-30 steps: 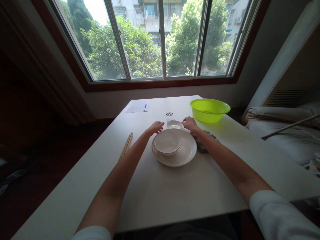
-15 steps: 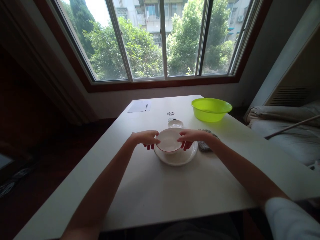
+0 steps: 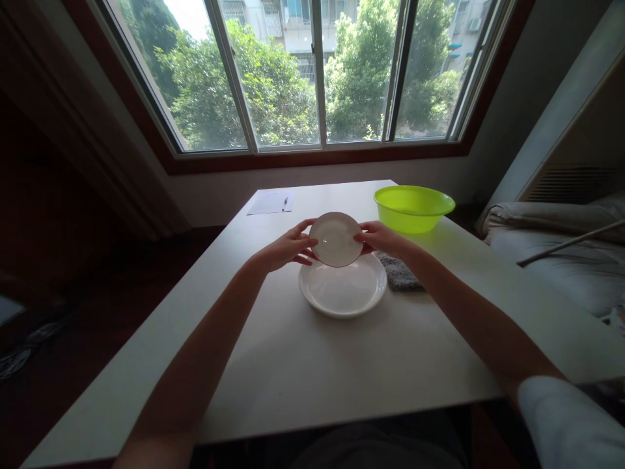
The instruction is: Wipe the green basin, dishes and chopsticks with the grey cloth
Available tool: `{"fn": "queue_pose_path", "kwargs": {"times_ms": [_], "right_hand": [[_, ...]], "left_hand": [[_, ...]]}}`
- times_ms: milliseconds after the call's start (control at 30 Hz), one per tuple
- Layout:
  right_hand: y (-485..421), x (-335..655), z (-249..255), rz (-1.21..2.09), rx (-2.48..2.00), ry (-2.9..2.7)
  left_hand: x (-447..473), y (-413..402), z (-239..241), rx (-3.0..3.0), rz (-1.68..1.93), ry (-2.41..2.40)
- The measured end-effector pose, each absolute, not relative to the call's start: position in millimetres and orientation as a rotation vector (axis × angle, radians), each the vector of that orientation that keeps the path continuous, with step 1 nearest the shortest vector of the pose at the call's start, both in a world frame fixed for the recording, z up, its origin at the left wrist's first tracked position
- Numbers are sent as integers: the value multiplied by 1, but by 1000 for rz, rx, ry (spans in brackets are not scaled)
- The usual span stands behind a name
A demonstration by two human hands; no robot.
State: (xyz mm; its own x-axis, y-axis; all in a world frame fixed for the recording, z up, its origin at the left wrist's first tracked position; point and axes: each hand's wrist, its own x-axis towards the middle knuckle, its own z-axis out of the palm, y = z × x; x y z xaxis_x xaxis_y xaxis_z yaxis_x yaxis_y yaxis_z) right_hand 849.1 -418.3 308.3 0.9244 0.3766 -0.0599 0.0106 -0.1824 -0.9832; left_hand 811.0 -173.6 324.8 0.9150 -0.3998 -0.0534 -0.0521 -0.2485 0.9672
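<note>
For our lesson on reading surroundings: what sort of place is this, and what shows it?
Probably a room in a home: a sofa-like seat near a white table, a curtain at the left, and a sliding window facing trees.

R sleeve (image 3: pixel 561 417) short, pale whitish-grey w/ soft folds, hem approx. at elbow. L forearm (image 3: pixel 219 332) & R forearm (image 3: pixel 463 312) bare, L hand (image 3: pixel 288 247) & R hand (image 3: pixel 385 240) too. Dk clothing (image 3: pixel 381 448) at lap, v. dim.
</note>
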Motion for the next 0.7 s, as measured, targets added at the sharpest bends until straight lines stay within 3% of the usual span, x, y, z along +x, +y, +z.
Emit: {"fn": "queue_pose_path", "kwargs": {"times_ms": [233, 467, 700], "right_hand": [[-418, 850, 308, 330, -1674, -322], [-421, 851, 305, 535, -1535, -371], [-401, 852, 305, 466, -1450, -329]], "left_hand": [[821, -163, 320, 1520, -471, -297], [832, -154, 313, 1368, -525, -185], [835, -156, 317, 1311, -508, 45]]}}
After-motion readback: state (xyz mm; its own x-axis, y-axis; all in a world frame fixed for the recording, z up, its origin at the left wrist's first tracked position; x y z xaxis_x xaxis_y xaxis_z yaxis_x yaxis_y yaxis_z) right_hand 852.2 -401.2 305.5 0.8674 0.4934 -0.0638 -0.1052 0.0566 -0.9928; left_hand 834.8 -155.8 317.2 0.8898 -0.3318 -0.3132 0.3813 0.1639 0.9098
